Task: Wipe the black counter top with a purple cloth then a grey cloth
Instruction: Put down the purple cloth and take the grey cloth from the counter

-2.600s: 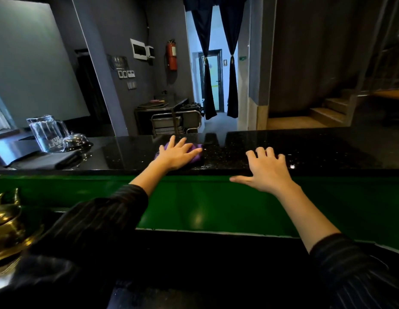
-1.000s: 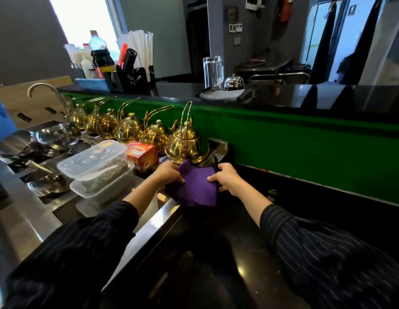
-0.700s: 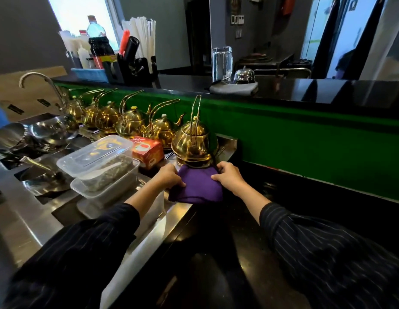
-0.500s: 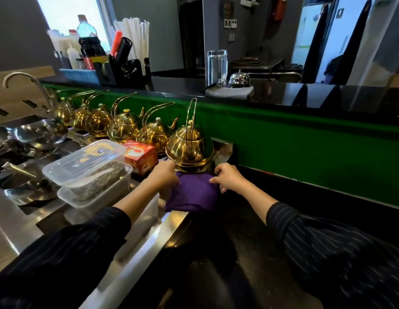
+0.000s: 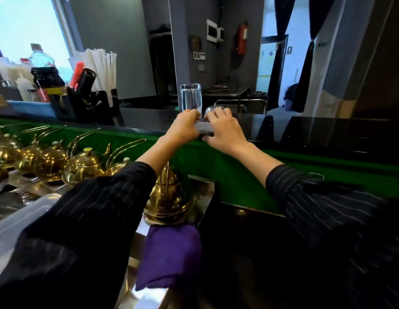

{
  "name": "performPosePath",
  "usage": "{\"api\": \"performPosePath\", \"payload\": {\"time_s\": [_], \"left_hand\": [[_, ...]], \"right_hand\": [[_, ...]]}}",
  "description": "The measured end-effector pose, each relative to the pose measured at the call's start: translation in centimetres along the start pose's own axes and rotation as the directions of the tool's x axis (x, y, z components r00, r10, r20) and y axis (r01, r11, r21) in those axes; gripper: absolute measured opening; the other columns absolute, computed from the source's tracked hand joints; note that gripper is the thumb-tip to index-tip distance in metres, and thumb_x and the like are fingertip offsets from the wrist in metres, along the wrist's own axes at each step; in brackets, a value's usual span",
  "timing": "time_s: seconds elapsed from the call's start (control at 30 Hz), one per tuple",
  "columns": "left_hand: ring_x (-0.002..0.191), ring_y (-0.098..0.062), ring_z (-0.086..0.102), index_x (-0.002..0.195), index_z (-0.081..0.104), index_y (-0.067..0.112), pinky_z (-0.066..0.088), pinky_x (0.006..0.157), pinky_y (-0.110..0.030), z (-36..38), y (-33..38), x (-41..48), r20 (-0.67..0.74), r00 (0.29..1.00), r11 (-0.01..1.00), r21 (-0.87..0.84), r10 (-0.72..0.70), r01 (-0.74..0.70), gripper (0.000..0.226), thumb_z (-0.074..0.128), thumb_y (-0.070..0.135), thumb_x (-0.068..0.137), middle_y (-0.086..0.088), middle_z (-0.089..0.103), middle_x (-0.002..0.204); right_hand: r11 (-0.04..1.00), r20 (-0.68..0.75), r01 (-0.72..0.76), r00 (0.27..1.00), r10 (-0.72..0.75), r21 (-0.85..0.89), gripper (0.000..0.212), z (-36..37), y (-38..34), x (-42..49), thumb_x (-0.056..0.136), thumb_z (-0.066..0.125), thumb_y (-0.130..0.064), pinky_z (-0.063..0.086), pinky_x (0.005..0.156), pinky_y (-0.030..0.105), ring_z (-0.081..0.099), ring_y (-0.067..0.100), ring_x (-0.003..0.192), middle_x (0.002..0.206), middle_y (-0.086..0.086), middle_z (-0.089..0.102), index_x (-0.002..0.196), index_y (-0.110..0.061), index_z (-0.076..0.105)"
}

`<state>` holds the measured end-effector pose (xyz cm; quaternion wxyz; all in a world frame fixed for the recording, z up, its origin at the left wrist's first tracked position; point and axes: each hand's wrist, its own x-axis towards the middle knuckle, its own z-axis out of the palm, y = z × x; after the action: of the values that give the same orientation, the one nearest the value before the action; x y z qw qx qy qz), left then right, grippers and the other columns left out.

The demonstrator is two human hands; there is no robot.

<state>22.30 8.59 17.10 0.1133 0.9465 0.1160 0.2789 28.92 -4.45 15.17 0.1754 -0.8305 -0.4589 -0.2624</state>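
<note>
Both hands, left hand point(image 5: 184, 128) and right hand point(image 5: 224, 130), grip the grey cloth point(image 5: 204, 130) on the black counter top point(image 5: 327, 130).

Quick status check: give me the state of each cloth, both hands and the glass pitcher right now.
purple cloth: folded, lying on the lower counter, released.
grey cloth: folded, on the black counter top, gripped by both hands.
left hand: closed on grey cloth.
right hand: closed on grey cloth.
glass pitcher: upright, empty.

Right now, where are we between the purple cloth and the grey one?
The purple cloth lies folded and let go below the nearest teapot, so that pass looks finished. Both hands, left and right, are on the grey cloth up on the counter. The grey wipe is left.
</note>
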Motion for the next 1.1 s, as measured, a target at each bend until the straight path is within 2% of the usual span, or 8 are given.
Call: {"api": "performPosePath", "payload": {"time_s": [0.1,0.2,0.43,0.6,0.7,0.87,0.97,1.1], "left_hand": [[0.136,-0.031,0.036,0.142,0.036,0.006,0.03,0.111,-0.035,1.3,-0.9,2.1,0.245,0.969,0.994,0.106,0.007,-0.034,0.076,0.072,0.018,0.076,-0.015,0.039,0.146],[0.145,-0.026,0.02,0.15,0.014,0.007,0.019,0.119,-0.037,3.0,-1.8,2.5,0.378,0.925,0.975,0.215,-0.032,-0.054,0.087,0.066,0.017,0.081,-0.013,0.019,0.157],[0.127,-0.028,0.049,0.143,0.037,0.02,0.045,0.101,-0.043,3.1,-0.7,0.4,0.167,0.984,0.964,0.247,0.062,-0.102,0.065,0.055,0.003,0.082,-0.006,0.046,0.145],[0.102,-0.033,0.062,0.114,0.067,0.015,0.05,0.082,-0.04,2.3,2.4,-2.6,-0.063,0.981,0.973,0.159,0.181,-0.169,0.04,0.055,0.001,0.078,-0.013,0.07,0.107],[0.097,-0.033,0.062,0.106,0.069,0.013,0.049,0.08,-0.039,2.4,6.0,-3.2,-0.156,0.962,0.973,0.076,0.226,-0.216,0.033,0.057,0.003,0.077,-0.012,0.072,0.099],[0.087,-0.03,0.068,0.098,0.073,0.013,0.052,0.076,-0.036,3.0,14.5,-2.2,-0.249,0.949,0.946,-0.209,0.193,-0.247,0.031,0.061,0.002,0.072,-0.012,0.075,0.09],[0.082,-0.024,0.069,0.092,0.074,0.014,0.048,0.071,-0.029,4.2,20.7,-1.8,-0.248,0.948,0.91,-0.314,0.198,-0.272,0.021,0.069,0.01,0.072,-0.008,0.075,0.085],[0.071,-0.019,0.065,0.081,0.072,0.013,0.038,0.061,-0.025,6.6,29.7,-2.4,-0.174,0.949,0.859,-0.406,0.264,-0.313,0.011,0.073,0.02,0.073,-0.007,0.072,0.074]], "right_hand": [[0.993,0.325,0.005,0.945,0.034,-0.12,0.091,1.1,2.3,2.1,0.082,0.067,-0.049,0.012,0.115,0.061,0.013,0.029,0.148,0.16,0.01,0.017,0.153,-0.014,0.021],[0.991,0.428,0.0,0.902,0.059,-0.137,0.085,2.2,3.5,2.1,0.09,0.058,-0.048,0.008,0.116,0.058,0.018,0.024,0.148,0.16,0.006,0.022,0.154,-0.014,0.015],[0.989,0.253,0.026,0.968,0.011,-0.143,0.058,1.3,4.0,-0.6,0.095,0.056,-0.025,0.014,0.117,0.054,0.038,0.025,0.137,0.15,0.004,0.042,0.149,-0.019,0.034],[0.997,0.092,0.001,0.996,0.006,-0.078,0.04,-2.7,5.9,-4.3,0.087,0.056,-0.004,0.021,0.115,0.049,0.055,0.026,0.114,0.113,0.005,0.067,0.124,-0.02,0.06],[0.998,-0.014,-0.066,0.998,0.066,0.0,0.037,-6.0,7.9,-6.7,0.083,0.054,-0.001,0.037,0.093,0.042,0.06,0.026,0.104,0.104,0.002,0.069,0.113,-0.021,0.064],[0.939,-0.091,-0.232,0.961,0.262,0.255,0.025,-13.1,12.6,-10.5,0.08,0.054,0.004,0.037,0.061,0.034,0.055,0.025,0.071,0.077,0.004,0.062,0.093,-0.016,0.064],[0.909,-0.145,-0.299,0.925,0.351,0.29,0.018,-17.4,16.5,-13.5,0.083,0.063,-0.003,0.05,0.064,0.041,0.061,0.025,0.074,0.079,0.005,0.065,0.084,-0.02,0.058],[0.894,-0.221,-0.368,0.878,0.424,0.254,0.014,-22.9,22.3,-18.3,0.082,0.066,-0.005,0.053,0.074,0.044,0.062,0.025,0.087,0.091,0.006,0.067,0.09,-0.015,0.06]]}}
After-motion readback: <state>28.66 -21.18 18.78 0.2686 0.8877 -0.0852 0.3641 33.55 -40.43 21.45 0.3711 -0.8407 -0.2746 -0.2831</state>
